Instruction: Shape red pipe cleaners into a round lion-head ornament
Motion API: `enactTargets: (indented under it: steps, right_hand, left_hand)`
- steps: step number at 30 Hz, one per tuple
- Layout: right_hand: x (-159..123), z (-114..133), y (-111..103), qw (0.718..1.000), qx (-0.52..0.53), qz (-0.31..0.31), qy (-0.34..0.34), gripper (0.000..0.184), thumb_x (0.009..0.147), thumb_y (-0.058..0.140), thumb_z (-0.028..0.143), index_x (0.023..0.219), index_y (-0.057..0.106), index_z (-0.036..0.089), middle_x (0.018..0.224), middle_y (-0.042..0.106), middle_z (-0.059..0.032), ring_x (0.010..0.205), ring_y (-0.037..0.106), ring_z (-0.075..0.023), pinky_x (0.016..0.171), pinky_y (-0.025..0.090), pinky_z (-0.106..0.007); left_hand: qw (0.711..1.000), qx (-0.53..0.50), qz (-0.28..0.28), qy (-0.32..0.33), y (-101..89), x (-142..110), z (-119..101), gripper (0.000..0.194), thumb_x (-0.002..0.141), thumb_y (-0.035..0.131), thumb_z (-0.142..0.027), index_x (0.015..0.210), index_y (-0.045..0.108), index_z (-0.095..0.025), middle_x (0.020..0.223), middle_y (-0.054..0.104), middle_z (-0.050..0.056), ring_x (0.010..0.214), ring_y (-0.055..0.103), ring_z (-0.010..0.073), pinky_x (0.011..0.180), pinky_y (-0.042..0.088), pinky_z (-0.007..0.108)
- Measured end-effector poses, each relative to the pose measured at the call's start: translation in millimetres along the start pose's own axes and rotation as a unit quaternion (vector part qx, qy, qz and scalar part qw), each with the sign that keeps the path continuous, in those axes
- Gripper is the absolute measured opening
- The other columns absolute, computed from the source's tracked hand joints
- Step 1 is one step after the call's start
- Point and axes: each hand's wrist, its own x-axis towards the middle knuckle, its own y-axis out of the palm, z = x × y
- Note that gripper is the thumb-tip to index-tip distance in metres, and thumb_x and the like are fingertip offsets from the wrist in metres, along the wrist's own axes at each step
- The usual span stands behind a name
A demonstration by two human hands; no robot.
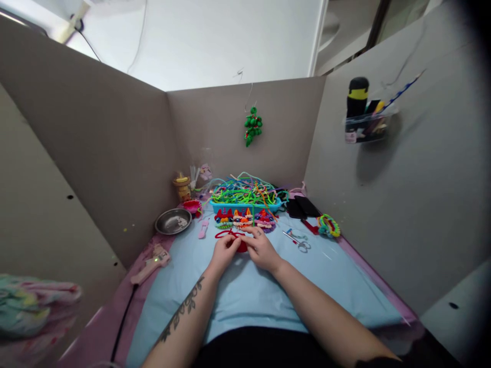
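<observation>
Meeting over the middle of the pale blue cover (326, 281), as the head view shows, the left hand (225, 251) and right hand (264, 250) work close together at a small red piece (241, 246). It sits between them, partly hidden by the fingers, with a thin red loop (225, 233) showing just beyond. The left thumb and forefinger are pinched together on the red piece. The right fingertips reach it from the other side, its forefinger stretched out; whether they clamp it, I cannot tell.

Just beyond the hands lies a row of colourful fuzzy figures (242, 220), in front of a blue tray (218, 208) heaped with bright fuzzy stems (249, 192). Left of these are a pink clip-like item (203, 230), a metal bowl (162, 225) containing small pale bits and a pink glue gun (151, 268). Scissors (302, 246) lie to the right, near a yellow-green coil (330, 226).
</observation>
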Motion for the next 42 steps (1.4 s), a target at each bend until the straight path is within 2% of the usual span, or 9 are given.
enactTargets:
  steps: [9, 14, 23, 26, 29, 33, 36, 39, 42]
  right_hand:
    - [5.3, -5.1, -2.4, 0.978, 0.164, -0.063, 0.109, 0.031, 0.077, 0.047, 0.009, 0.094, 0.069, 0.023, 0.107, 0.059, -0.0072, 0.104, 0.053, -0.0196, 0.093, 0.041, -0.038]
    - [8.1, -16.3, -12.2, 0.959, 0.165, -0.121, 0.196, 0.025, 0.076, 0.048, 0.012, 0.086, 0.068, 0.02, 0.093, 0.061, -0.0069, 0.095, 0.056, -0.0196, 0.085, 0.044, -0.035]
    - [7.1, -13.7, -14.3, 0.969, 0.161, 0.018, 0.184, 0.03, 0.076, 0.05, 0.015, 0.101, 0.065, 0.018, 0.105, 0.061, -0.0093, 0.1, 0.056, -0.0208, 0.074, 0.047, -0.031]
    - [5.9, -16.8, -11.0, 0.951, 0.188, 0.084, 0.232, 0.027, 0.077, 0.05, 0.019, 0.099, 0.066, 0.017, 0.098, 0.066, -0.0082, 0.091, 0.059, -0.0199, 0.079, 0.046, -0.034]
    - [3.7, -18.3, -8.1, 0.918, 0.242, 0.155, 0.273, 0.025, 0.076, 0.054, 0.023, 0.098, 0.066, 0.017, 0.083, 0.067, -0.0047, 0.075, 0.06, -0.0164, 0.068, 0.047, -0.028]
    - [0.5, -16.3, -6.8, 0.865, 0.32, 0.233, 0.308, 0.036, 0.073, 0.06, 0.025, 0.108, 0.059, 0.016, 0.054, 0.054, 0.005, 0.045, 0.044, -0.007, 0.043, 0.032, -0.017]
    - [-1.3, -17.1, -5.5, 0.851, 0.326, 0.254, 0.325, 0.033, 0.068, 0.063, 0.022, 0.1, 0.061, 0.014, 0.046, 0.046, 0.0089, 0.037, 0.034, -0.0043, 0.037, 0.023, -0.016]
    - [-0.3, -21.1, -4.9, 0.855, 0.315, 0.187, 0.368, 0.02, 0.065, 0.064, 0.022, 0.083, 0.062, 0.014, 0.045, 0.047, 0.0078, 0.036, 0.037, -0.0047, 0.036, 0.025, -0.016]
    - [4.3, -24.0, -9.6, 0.85, 0.346, 0.029, 0.395, 0.017, 0.063, 0.066, 0.027, 0.07, 0.057, 0.015, 0.051, 0.052, 0.0052, 0.041, 0.045, -0.0064, 0.039, 0.033, -0.017]
  left_hand:
    - [0.994, -0.092, 0.037, -0.037, -2.4, -0.4, -3.6, 0.021, 0.071, 0.061, -0.031, 0.059, 0.057, -0.015, 0.057, 0.055, -0.001, 0.057, 0.048, 0.0121, 0.058, 0.035, 0.024]
    - [0.978, -0.178, 0.084, -0.075, -3.1, -2.4, 0.4, 0.02, 0.07, 0.063, -0.03, 0.06, 0.056, -0.014, 0.058, 0.056, -0.001, 0.058, 0.05, 0.0118, 0.06, 0.036, 0.023]
    - [0.902, -0.344, 0.227, -0.132, -7.9, -11.1, 5.7, 0.016, 0.059, 0.07, -0.023, 0.061, 0.059, -0.011, 0.06, 0.062, 0.003, 0.055, 0.054, 0.0135, 0.057, 0.038, 0.025]
    - [0.885, -0.385, 0.221, -0.142, -10.0, -12.1, 6.5, 0.017, 0.057, 0.071, -0.023, 0.061, 0.06, -0.011, 0.057, 0.06, 0.003, 0.051, 0.053, 0.0122, 0.053, 0.036, 0.024]
    - [0.871, -0.43, 0.19, -0.14, -13.2, -11.2, 6.6, 0.018, 0.055, 0.071, -0.023, 0.06, 0.059, -0.011, 0.056, 0.059, 0.002, 0.049, 0.051, 0.0112, 0.052, 0.036, 0.023]
    - [0.864, -0.464, 0.152, -0.122, -16.1, -9.7, 5.6, 0.02, 0.053, 0.071, -0.026, 0.058, 0.057, -0.012, 0.055, 0.057, 0.0, 0.048, 0.05, 0.0106, 0.05, 0.036, 0.023]
    - [0.871, -0.451, 0.152, -0.126, -15.6, -9.3, 5.5, 0.02, 0.053, 0.071, -0.026, 0.058, 0.057, -0.013, 0.055, 0.057, 0.001, 0.049, 0.05, 0.0111, 0.051, 0.035, 0.023]
    - [0.894, -0.39, 0.178, -0.127, -12.8, -9.4, 4.6, 0.018, 0.056, 0.07, -0.025, 0.06, 0.058, -0.013, 0.058, 0.059, 0.001, 0.053, 0.051, 0.0121, 0.055, 0.036, 0.024]
    - [0.929, -0.282, 0.218, -0.103, -8.5, -10.0, 1.3, 0.015, 0.061, 0.069, -0.025, 0.062, 0.06, -0.012, 0.06, 0.06, 0.001, 0.057, 0.051, 0.0121, 0.059, 0.036, 0.024]
